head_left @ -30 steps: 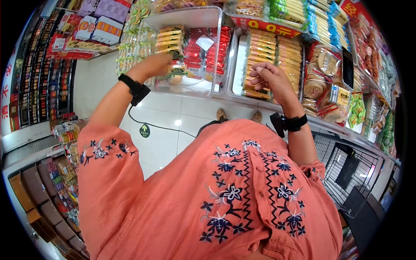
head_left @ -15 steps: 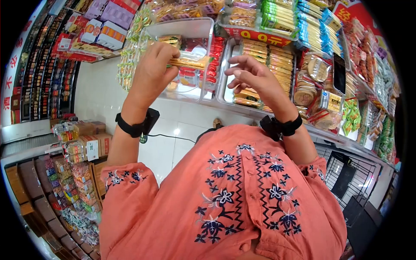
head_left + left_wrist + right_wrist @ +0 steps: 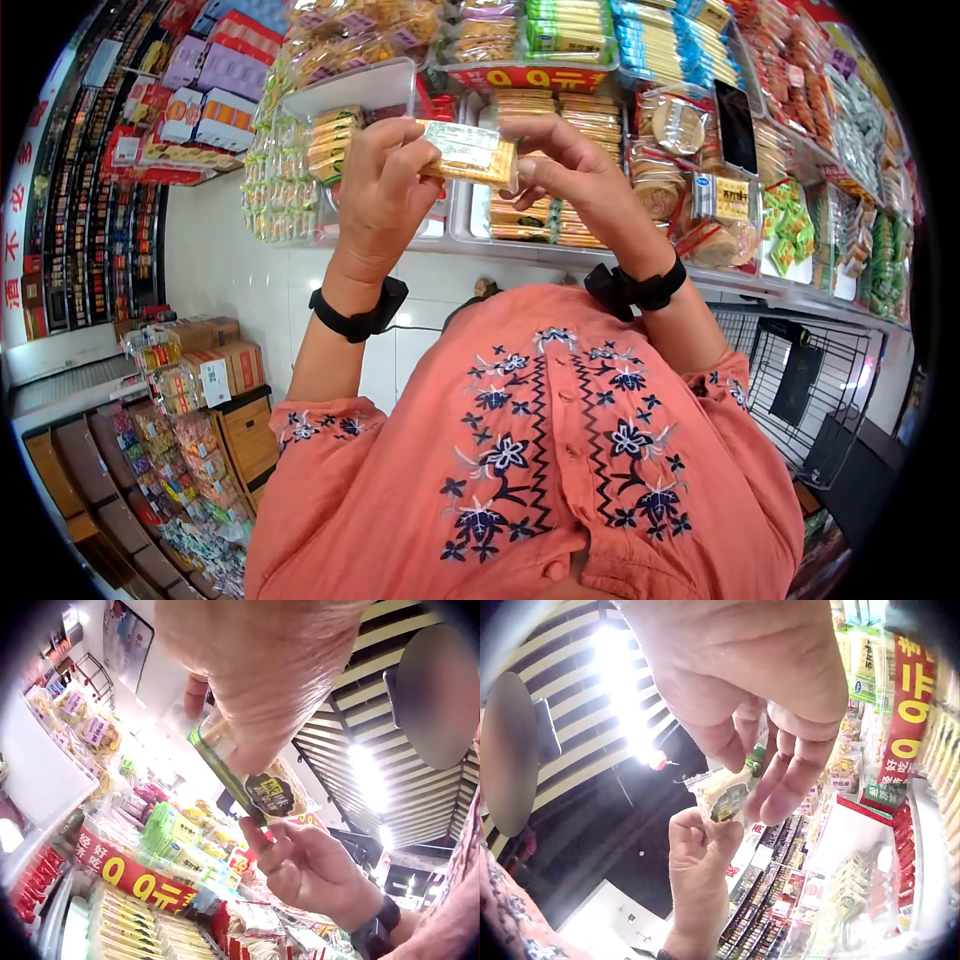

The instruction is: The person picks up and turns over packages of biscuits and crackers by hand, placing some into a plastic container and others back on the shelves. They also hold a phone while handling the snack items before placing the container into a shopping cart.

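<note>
In the head view my left hand (image 3: 385, 190) grips the left end of a packet of biscuits (image 3: 465, 152), a clear wrapper with a white printed label facing up. The thumb and fingers of my right hand (image 3: 585, 180) pinch its right end. The left wrist view shows a dark label with characters on the packet's other face (image 3: 271, 795) and a green strip along its edge. From the right wrist, the packet (image 3: 729, 796) stands between both hands, my right fingers around its green-edged end.
Below the hands, a clear plastic bin (image 3: 405, 85) holds similar packets, beside a tray of stacked biscuit packs (image 3: 520, 222). A red price sign (image 3: 530, 77) fronts the row behind. A black phone (image 3: 735, 128) lies among round biscuits; a wire cart (image 3: 790, 380) stands at right.
My left hand has lifted the biscuit packet out of the clear bin and brought it rightward. The right hand, earlier apart from it, now meets the packet's right end, and the label faces up.
</note>
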The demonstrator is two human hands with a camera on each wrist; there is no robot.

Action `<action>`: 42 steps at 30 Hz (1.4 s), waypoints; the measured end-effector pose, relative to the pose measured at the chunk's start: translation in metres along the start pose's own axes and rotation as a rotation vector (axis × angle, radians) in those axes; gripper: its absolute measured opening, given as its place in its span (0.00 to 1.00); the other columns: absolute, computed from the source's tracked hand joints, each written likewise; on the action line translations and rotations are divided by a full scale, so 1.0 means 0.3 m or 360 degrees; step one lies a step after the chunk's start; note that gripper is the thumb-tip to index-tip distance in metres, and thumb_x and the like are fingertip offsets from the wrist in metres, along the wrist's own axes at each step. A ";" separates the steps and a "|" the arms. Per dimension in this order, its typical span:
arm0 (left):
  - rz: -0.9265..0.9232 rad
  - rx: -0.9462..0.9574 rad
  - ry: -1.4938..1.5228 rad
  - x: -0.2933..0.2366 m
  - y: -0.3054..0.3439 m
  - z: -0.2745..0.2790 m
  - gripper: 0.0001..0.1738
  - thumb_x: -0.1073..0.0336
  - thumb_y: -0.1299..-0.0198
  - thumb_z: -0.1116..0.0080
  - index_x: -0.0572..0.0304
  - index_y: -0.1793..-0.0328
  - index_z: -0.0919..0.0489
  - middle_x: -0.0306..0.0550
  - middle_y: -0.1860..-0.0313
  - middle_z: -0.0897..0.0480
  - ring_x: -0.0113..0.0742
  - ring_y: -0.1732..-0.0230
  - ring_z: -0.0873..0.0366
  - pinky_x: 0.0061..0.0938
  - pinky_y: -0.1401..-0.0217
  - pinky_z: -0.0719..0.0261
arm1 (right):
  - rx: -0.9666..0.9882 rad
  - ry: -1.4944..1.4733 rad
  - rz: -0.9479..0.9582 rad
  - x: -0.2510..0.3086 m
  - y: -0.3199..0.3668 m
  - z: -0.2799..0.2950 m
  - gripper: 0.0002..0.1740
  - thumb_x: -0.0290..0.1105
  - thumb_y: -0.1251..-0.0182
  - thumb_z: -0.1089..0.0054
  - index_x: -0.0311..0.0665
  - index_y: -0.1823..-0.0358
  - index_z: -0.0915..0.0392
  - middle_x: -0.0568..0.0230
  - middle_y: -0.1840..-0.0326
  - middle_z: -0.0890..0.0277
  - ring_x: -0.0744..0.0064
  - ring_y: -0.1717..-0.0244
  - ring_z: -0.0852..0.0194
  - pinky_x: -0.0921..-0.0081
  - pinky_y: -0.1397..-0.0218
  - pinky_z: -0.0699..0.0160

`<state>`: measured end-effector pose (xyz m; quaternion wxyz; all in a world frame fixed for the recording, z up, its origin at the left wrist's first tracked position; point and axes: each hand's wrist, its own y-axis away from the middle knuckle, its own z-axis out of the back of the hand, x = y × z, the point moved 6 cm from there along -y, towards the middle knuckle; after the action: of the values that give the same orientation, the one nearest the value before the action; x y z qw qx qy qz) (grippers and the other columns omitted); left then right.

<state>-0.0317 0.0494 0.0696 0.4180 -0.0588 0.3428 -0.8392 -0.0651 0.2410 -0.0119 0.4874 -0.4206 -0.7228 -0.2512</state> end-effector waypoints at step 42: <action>0.0332 0.0371 0.0389 0.134 -0.297 -0.721 0.17 0.70 0.40 0.31 0.68 0.48 0.24 0.61 0.53 0.20 0.58 0.51 0.21 0.42 0.47 0.23 | -0.0614 -0.0099 -0.0429 -0.163 0.227 0.355 0.25 0.33 0.26 0.46 0.26 0.34 0.33 0.46 0.43 0.22 0.65 0.57 0.13 0.74 0.59 0.12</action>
<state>-0.1998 0.1706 -0.0463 0.4618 0.1282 0.2958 -0.8264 -0.0513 0.3408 -0.1024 0.3376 -0.4131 -0.7257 -0.4345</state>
